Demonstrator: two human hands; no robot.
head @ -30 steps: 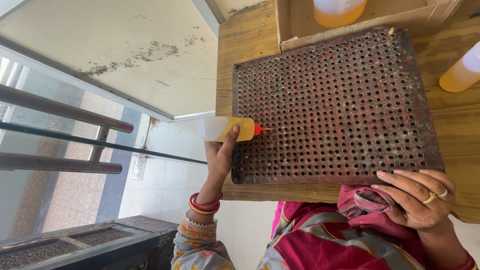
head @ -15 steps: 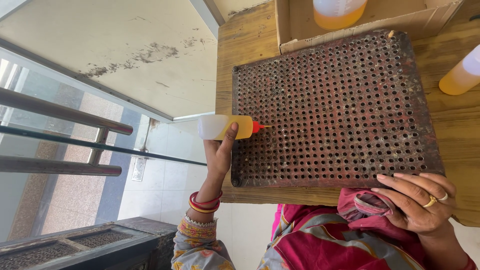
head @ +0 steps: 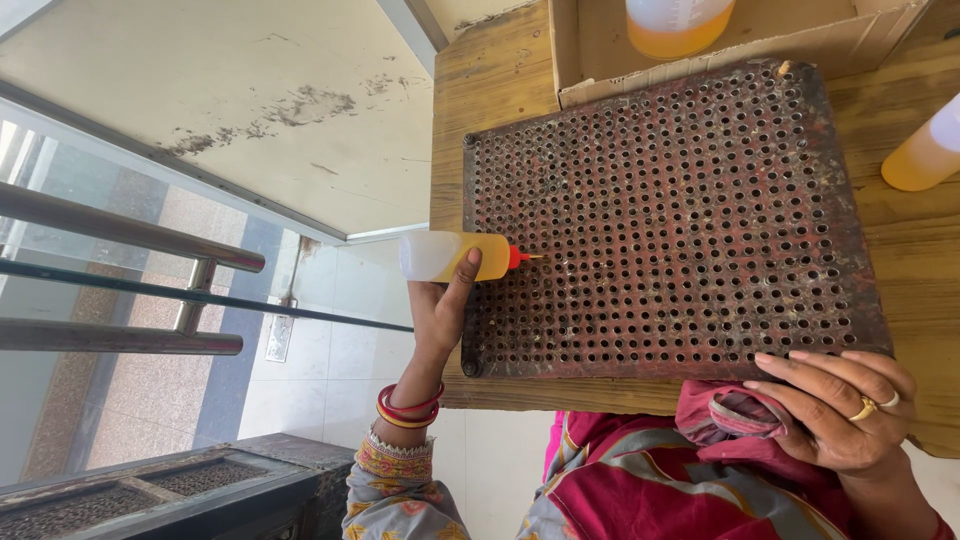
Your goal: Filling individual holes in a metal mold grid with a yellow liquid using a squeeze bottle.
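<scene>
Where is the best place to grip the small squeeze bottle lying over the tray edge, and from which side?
Grip the bottle around its soft round body, from the side away from the tray. The red nozzle points at the holes, as the left hand holds it.

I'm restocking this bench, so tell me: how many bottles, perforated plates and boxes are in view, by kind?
Squeeze bottles: 3 – one in the left hand with a red nozzle, one in the cardboard box, one at the right edge
Perforated metal plate: 1
Cardboard box: 1
Total: 5
</scene>
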